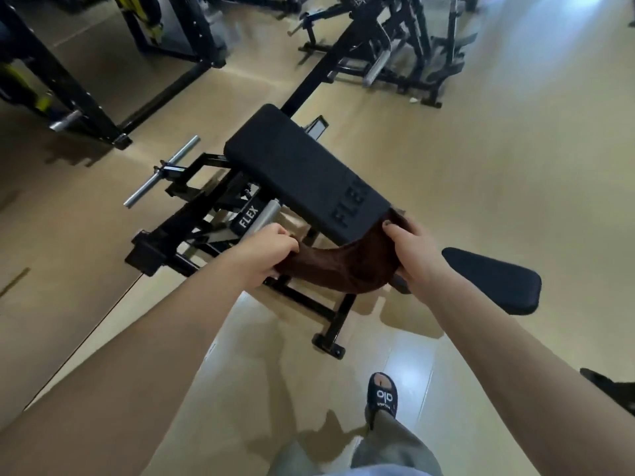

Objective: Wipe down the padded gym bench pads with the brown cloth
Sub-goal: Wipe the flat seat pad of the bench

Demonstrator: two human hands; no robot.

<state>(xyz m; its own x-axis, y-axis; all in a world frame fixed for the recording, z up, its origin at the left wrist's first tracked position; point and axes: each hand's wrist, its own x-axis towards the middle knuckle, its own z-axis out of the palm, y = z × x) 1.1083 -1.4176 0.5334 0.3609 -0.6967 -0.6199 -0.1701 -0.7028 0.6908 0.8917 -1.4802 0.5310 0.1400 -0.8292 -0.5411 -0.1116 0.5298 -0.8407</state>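
Black machine frames point(395, 46) are standing on the tan floor point(515, 166) at the far end, a chrome bar point(161, 171) is jutting out at left, yellow-trimmed equipment point(24, 87) is sitting far left, and a black sandal point(382, 395) is resting below.

Long black back pad point(302, 173) with FLEX on it sits mid-frame. Brown cloth point(343, 266) droops off its near end. Smaller black seat pad point(498, 280) at right.

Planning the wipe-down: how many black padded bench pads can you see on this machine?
2. The long pad marked FLEX runs up the middle, its near end by the brown cloth. The smaller seat pad is to the right, beyond the right hand. Others may be out of view.
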